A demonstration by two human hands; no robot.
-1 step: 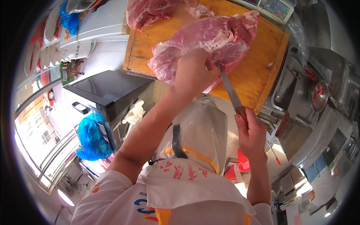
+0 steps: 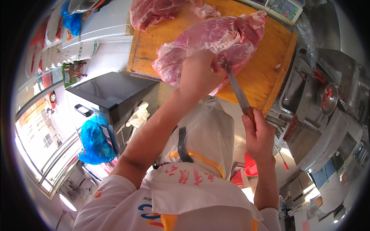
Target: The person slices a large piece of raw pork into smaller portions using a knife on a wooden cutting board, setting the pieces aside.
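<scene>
Right hand: wrapped round brown-handled steel knife; best stroking lightly;
Left hand: clamped on large pink raw meat; best clear of knife tip

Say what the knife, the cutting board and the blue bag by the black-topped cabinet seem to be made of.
Knife blade: likely steel, from its grey metallic sheen.
Knife handle: perhaps wood, being brown, but mostly covered.
Cutting board: probably wood, smooth and slightly shiny, judging by its yellow-brown surface.
Blue bag: apparently thin, glossy plastic, given its crinkles and highlights.
</scene>
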